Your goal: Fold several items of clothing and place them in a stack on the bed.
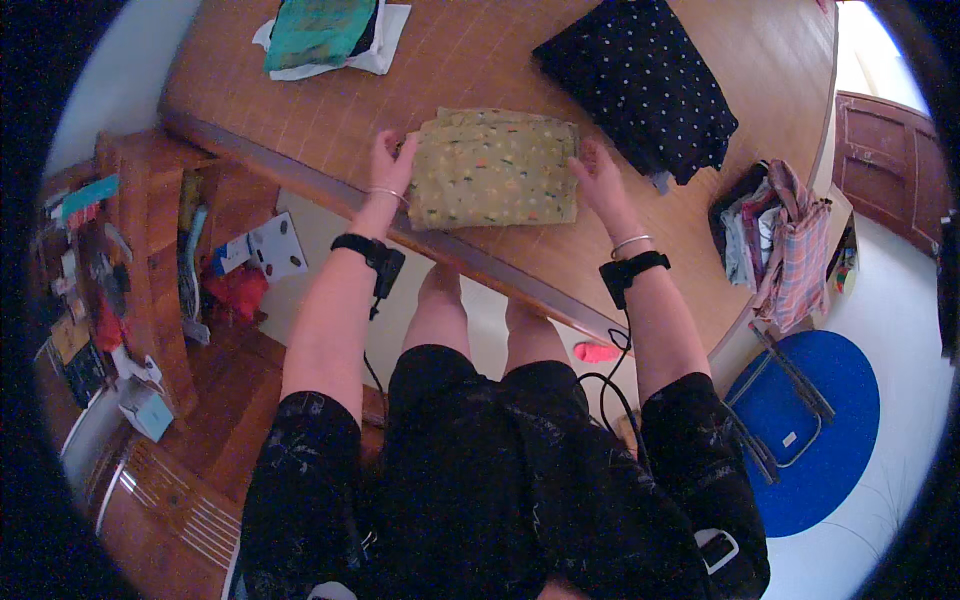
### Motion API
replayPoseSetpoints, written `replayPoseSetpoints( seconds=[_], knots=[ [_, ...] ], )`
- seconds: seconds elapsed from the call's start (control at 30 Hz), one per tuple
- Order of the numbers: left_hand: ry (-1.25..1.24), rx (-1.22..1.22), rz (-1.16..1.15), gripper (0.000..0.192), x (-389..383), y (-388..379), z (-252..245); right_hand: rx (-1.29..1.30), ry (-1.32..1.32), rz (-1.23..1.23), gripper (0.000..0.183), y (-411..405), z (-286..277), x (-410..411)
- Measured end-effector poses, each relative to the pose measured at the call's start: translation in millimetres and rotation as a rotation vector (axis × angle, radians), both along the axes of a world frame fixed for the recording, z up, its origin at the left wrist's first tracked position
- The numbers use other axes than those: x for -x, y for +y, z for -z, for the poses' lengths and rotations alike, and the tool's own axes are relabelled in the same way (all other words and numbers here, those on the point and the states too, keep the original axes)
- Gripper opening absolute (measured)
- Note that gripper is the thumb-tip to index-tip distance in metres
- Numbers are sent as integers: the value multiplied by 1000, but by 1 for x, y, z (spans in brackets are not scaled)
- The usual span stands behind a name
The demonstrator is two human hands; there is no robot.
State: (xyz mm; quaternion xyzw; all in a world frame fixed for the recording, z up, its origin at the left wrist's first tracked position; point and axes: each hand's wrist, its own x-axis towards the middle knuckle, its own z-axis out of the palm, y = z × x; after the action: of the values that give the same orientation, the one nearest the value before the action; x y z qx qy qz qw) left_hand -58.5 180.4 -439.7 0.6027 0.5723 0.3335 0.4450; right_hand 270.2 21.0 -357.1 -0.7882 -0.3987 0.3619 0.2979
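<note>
A folded yellow-green cloth (495, 176) with a small printed pattern lies flat near the edge of the wooden table (300, 120). At its left side is my left hand (391, 166), the thumb against the cloth's edge and the fingers curled apart from it. My right hand (600, 180) is at the opposite side, its thumb by the right edge with the fingers partly bent. Neither hand visibly grips the fabric. Just beyond my right hand lies a folded black cloth with white dots (645, 90).
A stack of folded fabric (322, 37), green on top, is at the far left. Folded clothes (780, 232) overhang the table's right side. A blue round folding stool (825, 390) lies on the floor. Wooden shelving (150, 247) stands left. A cable (622, 397) hangs by my right arm.
</note>
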Motion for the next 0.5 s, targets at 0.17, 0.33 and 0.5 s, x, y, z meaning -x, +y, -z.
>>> replayPoseSetpoints(
  seconds=[0.17,0.33,0.5],
  knots=[
    [335,180,-81,60,-12,-49,-49,71,13,22,49,-24,8,3],
    [260,332,-45,58,-34,-68,-87,-57,255,58,46,-34,36,33],
    [-159,740,-170,45,-50,-64,-100,31,492,160,35,-41,32,49]
  ],
)
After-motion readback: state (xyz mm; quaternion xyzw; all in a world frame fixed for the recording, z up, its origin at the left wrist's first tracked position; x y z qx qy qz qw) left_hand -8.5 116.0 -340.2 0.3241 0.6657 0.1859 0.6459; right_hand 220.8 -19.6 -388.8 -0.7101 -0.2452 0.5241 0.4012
